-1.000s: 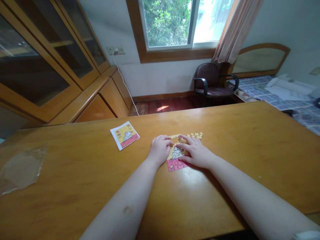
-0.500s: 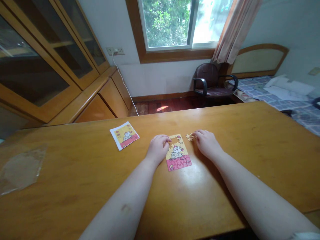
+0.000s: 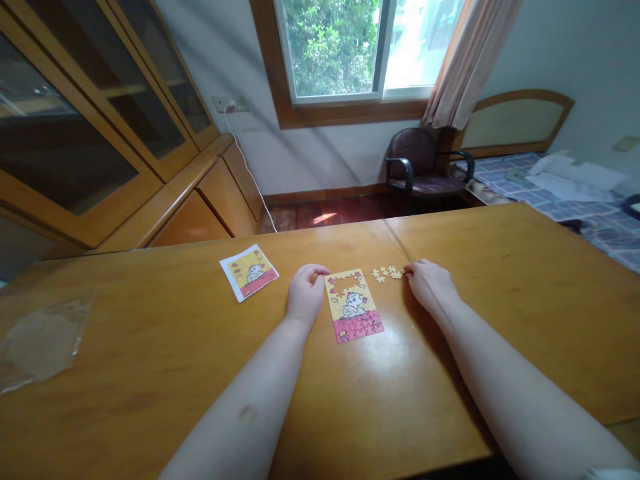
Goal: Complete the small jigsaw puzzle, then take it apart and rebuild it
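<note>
A jigsaw puzzle [image 3: 354, 325] with a white cartoon animal on yellow and pink lies on the table, with a gap of bare wood in its upper part. My left hand [image 3: 306, 293] rests at its upper left edge, fingers loosely bent and holding nothing I can see. Several loose puzzle pieces [image 3: 384, 272] lie pale side up to the right of the puzzle. At the right end of that group is my right hand [image 3: 431, 281], its fingertips together on a puzzle piece, which they partly hide.
A printed picture card [image 3: 253, 272] of the same design lies left of the puzzle. A clear plastic bag [image 3: 43, 340] is at the table's left. Beyond the wooden table [image 3: 500, 280] stand a chair [image 3: 417, 160], a bed [image 3: 595, 223] and a glass-doored cabinet [image 3: 150, 180].
My right hand has moved right, uncovering more loose pieces. My left hand has drawn back left off the puzzle, so its upper left corner now shows.
</note>
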Motion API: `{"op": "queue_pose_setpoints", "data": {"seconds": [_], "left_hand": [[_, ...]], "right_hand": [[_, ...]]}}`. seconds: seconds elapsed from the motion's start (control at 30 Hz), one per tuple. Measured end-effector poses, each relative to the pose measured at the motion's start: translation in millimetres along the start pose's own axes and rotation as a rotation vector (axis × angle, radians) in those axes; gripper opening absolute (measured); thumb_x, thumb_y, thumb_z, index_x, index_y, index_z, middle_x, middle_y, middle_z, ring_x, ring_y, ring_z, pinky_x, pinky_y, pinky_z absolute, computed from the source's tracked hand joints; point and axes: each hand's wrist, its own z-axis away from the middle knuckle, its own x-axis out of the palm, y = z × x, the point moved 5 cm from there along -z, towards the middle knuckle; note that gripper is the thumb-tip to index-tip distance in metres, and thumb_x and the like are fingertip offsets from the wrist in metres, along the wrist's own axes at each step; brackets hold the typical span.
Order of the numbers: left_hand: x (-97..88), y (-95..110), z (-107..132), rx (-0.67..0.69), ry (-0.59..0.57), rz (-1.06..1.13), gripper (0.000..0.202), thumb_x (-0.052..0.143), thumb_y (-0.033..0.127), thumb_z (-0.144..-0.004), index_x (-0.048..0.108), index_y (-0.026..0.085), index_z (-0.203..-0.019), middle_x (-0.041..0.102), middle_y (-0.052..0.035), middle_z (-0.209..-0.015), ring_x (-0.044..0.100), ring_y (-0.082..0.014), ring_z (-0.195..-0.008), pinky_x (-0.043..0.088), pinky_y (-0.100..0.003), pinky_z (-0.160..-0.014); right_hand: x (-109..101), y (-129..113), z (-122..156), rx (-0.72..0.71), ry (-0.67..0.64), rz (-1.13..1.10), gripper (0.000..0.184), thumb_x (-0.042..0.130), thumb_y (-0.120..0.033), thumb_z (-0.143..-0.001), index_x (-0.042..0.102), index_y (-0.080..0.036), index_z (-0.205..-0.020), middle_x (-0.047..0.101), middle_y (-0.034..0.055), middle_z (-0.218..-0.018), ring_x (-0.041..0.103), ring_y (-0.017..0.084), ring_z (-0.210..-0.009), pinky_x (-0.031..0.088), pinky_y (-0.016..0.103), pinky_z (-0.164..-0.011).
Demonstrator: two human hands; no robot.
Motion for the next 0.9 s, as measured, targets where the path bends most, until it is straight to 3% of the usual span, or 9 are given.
{"op": "queue_pose_setpoints", "data": {"seconds": [0.1,0.2,0.33,0.43,0.7,0.9], "left_hand": [[-0.7,1,1,0.005,0.008,0.004,0.02,0.047,0.013,-0.075,0.066,0.02,-0.073,0.068,-0.0023,-0.089,0.062,-0.0186,-0.093,0.048,-0.033,-0.089],[-2.0,2,1,0.013,0.019,0.01,0.02,0.047,0.012,-0.075,0.066,0.02,-0.073,0.068,-0.002,-0.087,0.062,-0.0185,-0.092,0.048,-0.032,-0.088],[-1.5,2,1,0.027,0.013,0.011,0.02,0.047,0.012,-0.075,0.065,0.02,-0.072,0.067,-0.0017,-0.086,0.062,-0.0182,-0.09,0.047,-0.032,-0.087],[-1.3,2,1,0.031,0.014,0.013,0.02,0.047,0.012,-0.075,0.065,0.02,-0.072,0.067,-0.0016,-0.086,0.061,-0.0181,-0.09,0.047,-0.032,-0.087],[-1.2,3,1,0.025,0.0,0.002,0.02,0.047,0.013,-0.075,0.065,0.021,-0.072,0.067,-0.0018,-0.087,0.061,-0.0184,-0.091,0.047,-0.032,-0.087],[-1.6,3,1,0.02,-0.004,-0.007,0.02,0.047,0.013,-0.075,0.065,0.021,-0.073,0.067,-0.002,-0.088,0.061,-0.0184,-0.092,0.047,-0.032,-0.087]], "right_hand": [[-3,-1,1,-0.004,0.06,-0.022,0.028,0.047,-0.024,-0.089,0.072,-0.019,-0.1,0.068,0.0122,-0.105,0.062,0.027,-0.095,0.043,0.034,-0.074],[-7,-14,5,-0.179,0.149,-0.098,0.027,0.048,-0.021,-0.089,0.071,-0.019,-0.103,0.068,0.0096,-0.106,0.062,0.023,-0.097,0.043,0.031,-0.08],[-5,-34,11,-0.349,0.158,-0.163,0.025,0.051,-0.03,-0.091,0.073,-0.019,-0.096,0.069,0.0079,-0.099,0.062,0.021,-0.091,0.043,0.028,-0.082],[0,-41,12,-0.369,0.132,-0.174,0.023,0.054,-0.032,-0.09,0.073,-0.021,-0.096,0.069,0.0067,-0.098,0.062,0.02,-0.089,0.043,0.028,-0.081],[1,-41,12,-0.371,0.108,-0.206,0.026,0.051,-0.015,-0.087,0.074,-0.024,-0.091,0.069,0.0038,-0.099,0.062,0.018,-0.092,0.042,0.026,-0.084],[0,-44,14,-0.321,0.058,-0.169,0.024,0.054,-0.034,-0.089,0.073,-0.021,-0.095,0.068,0.0074,-0.098,0.063,0.02,-0.09,0.044,0.028,-0.081]]}}
